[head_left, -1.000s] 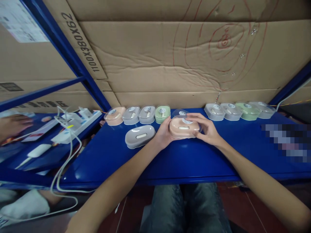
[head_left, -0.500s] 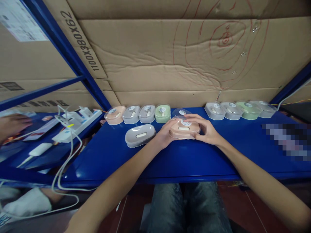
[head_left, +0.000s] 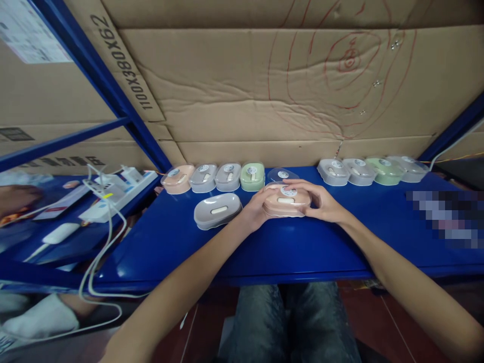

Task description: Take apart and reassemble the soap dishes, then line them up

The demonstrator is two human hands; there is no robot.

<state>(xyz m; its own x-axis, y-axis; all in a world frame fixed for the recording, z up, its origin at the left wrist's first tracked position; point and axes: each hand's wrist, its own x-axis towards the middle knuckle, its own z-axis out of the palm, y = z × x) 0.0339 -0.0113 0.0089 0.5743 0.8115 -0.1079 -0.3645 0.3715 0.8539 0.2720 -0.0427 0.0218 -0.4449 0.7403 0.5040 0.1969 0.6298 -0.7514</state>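
Now both hands, left hand (head_left: 254, 212) and right hand (head_left: 321, 203), clasped around one pink soap box (head_left: 286, 201), eight lidded boxes (head_left: 227, 177) behind

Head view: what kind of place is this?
Probably a stockroom or packing station: blue metal shelving backed by flattened cardboard cartons, with rows of identical lidded plastic boxes, one peach box held in both hands.

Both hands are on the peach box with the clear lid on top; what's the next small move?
Probably press the clear lid down until it seats: the left hand and right hand clasp the peach oval plastic box, resting on the blue shelf.
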